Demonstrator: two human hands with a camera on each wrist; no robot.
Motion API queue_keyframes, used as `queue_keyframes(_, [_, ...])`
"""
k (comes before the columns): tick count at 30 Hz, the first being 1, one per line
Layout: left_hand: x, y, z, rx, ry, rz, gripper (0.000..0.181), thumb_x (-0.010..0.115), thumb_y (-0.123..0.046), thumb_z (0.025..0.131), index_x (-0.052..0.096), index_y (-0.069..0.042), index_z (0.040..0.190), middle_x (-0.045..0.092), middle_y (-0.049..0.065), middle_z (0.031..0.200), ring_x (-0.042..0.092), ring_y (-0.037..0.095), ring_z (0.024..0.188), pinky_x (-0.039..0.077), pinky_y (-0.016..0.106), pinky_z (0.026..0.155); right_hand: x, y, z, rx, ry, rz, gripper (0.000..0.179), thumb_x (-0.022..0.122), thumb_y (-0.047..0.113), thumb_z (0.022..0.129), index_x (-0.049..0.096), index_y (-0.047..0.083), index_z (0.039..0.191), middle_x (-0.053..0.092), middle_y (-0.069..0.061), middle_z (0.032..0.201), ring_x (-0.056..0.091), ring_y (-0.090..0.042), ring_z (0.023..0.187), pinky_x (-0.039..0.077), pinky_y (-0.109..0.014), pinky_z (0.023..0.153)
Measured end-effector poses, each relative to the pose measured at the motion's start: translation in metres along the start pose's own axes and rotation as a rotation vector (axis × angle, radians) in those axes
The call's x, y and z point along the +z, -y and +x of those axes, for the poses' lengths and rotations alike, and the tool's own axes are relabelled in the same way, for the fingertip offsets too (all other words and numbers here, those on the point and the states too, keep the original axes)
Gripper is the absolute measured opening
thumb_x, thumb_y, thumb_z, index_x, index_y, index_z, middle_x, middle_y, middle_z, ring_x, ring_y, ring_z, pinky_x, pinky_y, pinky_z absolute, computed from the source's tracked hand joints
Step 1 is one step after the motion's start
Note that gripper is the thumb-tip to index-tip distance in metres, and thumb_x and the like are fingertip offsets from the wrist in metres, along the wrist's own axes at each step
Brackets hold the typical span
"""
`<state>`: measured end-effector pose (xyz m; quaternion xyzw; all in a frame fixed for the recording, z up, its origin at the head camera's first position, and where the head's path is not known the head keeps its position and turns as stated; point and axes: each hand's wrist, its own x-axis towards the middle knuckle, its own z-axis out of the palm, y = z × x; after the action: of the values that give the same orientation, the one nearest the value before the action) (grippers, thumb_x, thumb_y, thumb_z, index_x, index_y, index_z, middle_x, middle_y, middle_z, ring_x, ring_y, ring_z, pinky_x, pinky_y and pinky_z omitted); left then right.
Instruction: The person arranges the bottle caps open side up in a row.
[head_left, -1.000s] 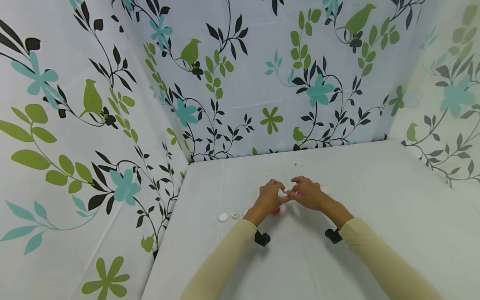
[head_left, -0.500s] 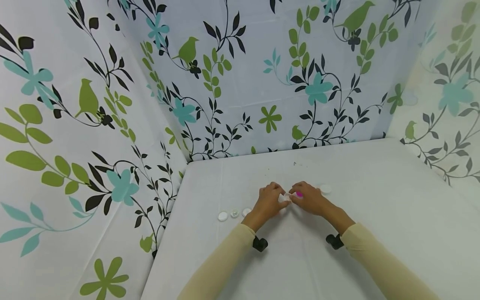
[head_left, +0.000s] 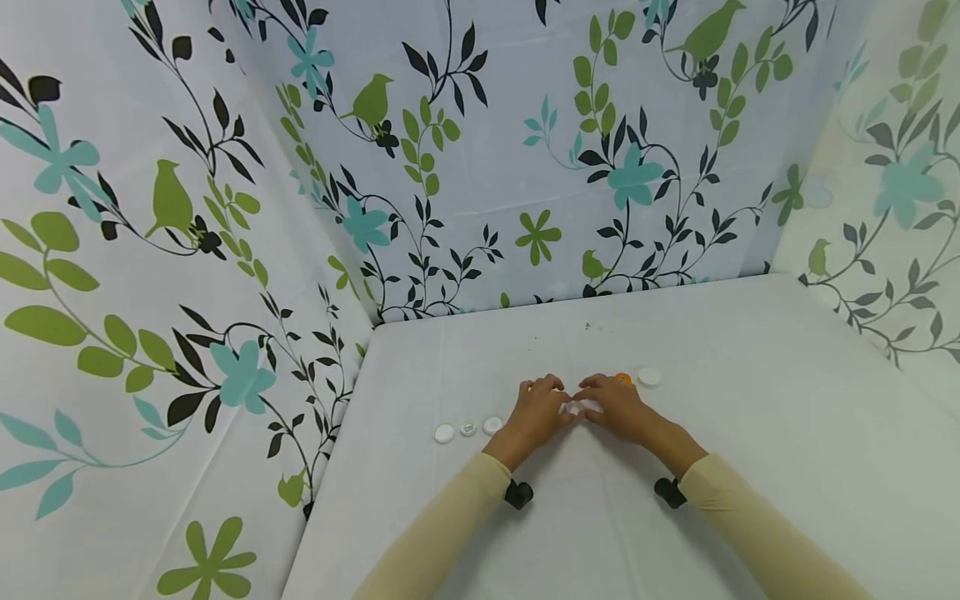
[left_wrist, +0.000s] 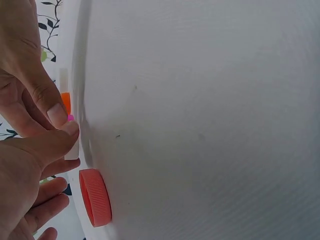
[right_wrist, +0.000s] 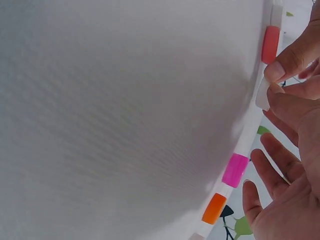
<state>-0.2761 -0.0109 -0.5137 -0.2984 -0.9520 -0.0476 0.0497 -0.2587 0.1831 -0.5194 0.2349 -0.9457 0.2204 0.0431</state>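
Note:
A small whitish, translucent bottle cap (right_wrist: 262, 95) sits between the fingertips of both hands, just above the white table. My left hand (head_left: 537, 410) pinches it from the left, and my right hand (head_left: 619, 408) pinches it from the right. The fingers cover much of the cap (left_wrist: 73, 151) in the left wrist view. The right hand's other fingers (right_wrist: 274, 162) are spread away from it. A red ribbed cap (left_wrist: 96, 198) stands close by on the left hand's side. Past the right hand are a pink cap (right_wrist: 235, 170) and an orange cap (right_wrist: 214, 208).
Left of the hands, a white cap (head_left: 444, 432), a smaller whitish cap (head_left: 468, 427) and another white cap (head_left: 492, 426) lie in a row. One more white cap (head_left: 649, 377) lies at the right. A patterned cloth (head_left: 480, 167) hangs behind the table (head_left: 750, 375).
Both hands have moved slightly toward the body, with the whitish cap now showing between them. The orange cap has come into sight beside the right hand; the pink and red caps are now hidden in the head view.

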Motion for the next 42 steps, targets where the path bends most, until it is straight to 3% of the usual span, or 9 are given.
queue_keyframes(7, [0.005, 0.001, -0.001, 0.006, 0.013, 0.064, 0.038, 0.067, -0.053, 0.099, 0.080, -0.026, 0.121, 0.064, -0.003, 0.135, 0.063, 0.016, 0.123, 0.043, 0.044, 0.109, 0.008, -0.002, 0.001, 0.001, -0.013, -0.025, 0.020, 0.075, 0.018, 0.099, 0.078, 0.011, 0.118, 0.065, -0.018, 0.136, 0.059, -0.042, 0.128, 0.049, -0.071, 0.091])
queue_keyframes(13, [0.003, 0.000, -0.002, 0.010, 0.004, 0.123, 0.038, 0.072, -0.054, 0.095, 0.081, -0.027, 0.120, 0.066, -0.004, 0.128, 0.065, 0.015, 0.119, 0.044, 0.041, 0.106, 0.010, 0.000, 0.001, 0.009, -0.012, -0.037, 0.020, 0.076, 0.019, 0.098, 0.079, 0.012, 0.117, 0.065, -0.017, 0.136, 0.057, -0.039, 0.131, 0.047, -0.070, 0.092])
queue_keyframes(20, [-0.002, 0.000, -0.001, 0.006, 0.015, 0.093, 0.046, 0.076, -0.056, 0.090, 0.079, -0.025, 0.124, 0.066, -0.002, 0.129, 0.065, 0.016, 0.119, 0.044, 0.042, 0.106, 0.005, 0.001, 0.000, 0.006, -0.010, -0.054, 0.028, 0.076, 0.022, 0.098, 0.077, 0.008, 0.122, 0.064, -0.019, 0.137, 0.059, -0.040, 0.130, 0.048, -0.067, 0.089])
queue_keyframes(24, [-0.008, -0.002, 0.002, 0.005, 0.040, 0.051, 0.050, 0.073, -0.058, 0.094, 0.075, -0.023, 0.130, 0.063, -0.001, 0.133, 0.062, 0.018, 0.122, 0.043, 0.043, 0.107, -0.003, -0.004, -0.001, 0.016, -0.037, -0.056, 0.034, 0.078, 0.024, 0.097, 0.074, 0.006, 0.126, 0.063, -0.021, 0.138, 0.059, -0.044, 0.129, 0.048, -0.068, 0.089])
queue_keyframes(31, [-0.013, -0.009, 0.025, -0.018, 0.043, -0.013, 0.047, 0.071, -0.045, 0.101, 0.068, -0.016, 0.138, 0.061, 0.004, 0.137, 0.061, 0.020, 0.125, 0.045, 0.044, 0.108, -0.022, -0.027, 0.006, 0.115, -0.053, -0.085, 0.044, 0.082, 0.028, 0.094, 0.072, 0.007, 0.131, 0.061, -0.022, 0.140, 0.057, -0.045, 0.129, 0.048, -0.065, 0.091])
queue_keyframes(37, [-0.011, -0.023, 0.052, -0.046, 0.068, 0.009, 0.047, 0.072, -0.041, 0.101, 0.066, -0.015, 0.140, 0.062, 0.004, 0.135, 0.061, 0.019, 0.123, 0.046, 0.040, 0.106, -0.028, -0.042, 0.014, 0.167, 0.007, -0.097, 0.049, 0.083, 0.028, 0.092, 0.070, 0.007, 0.135, 0.059, -0.023, 0.141, 0.055, -0.047, 0.130, 0.048, -0.062, 0.092])
queue_keyframes(42, [-0.005, -0.031, 0.064, -0.072, 0.086, 0.038, 0.043, 0.075, -0.040, 0.099, 0.069, -0.015, 0.134, 0.063, 0.004, 0.131, 0.061, 0.019, 0.118, 0.048, 0.040, 0.103, -0.026, -0.044, 0.018, 0.198, 0.054, -0.079, 0.045, 0.082, 0.024, 0.094, 0.071, 0.006, 0.133, 0.059, -0.025, 0.143, 0.052, -0.048, 0.133, 0.045, -0.064, 0.095])
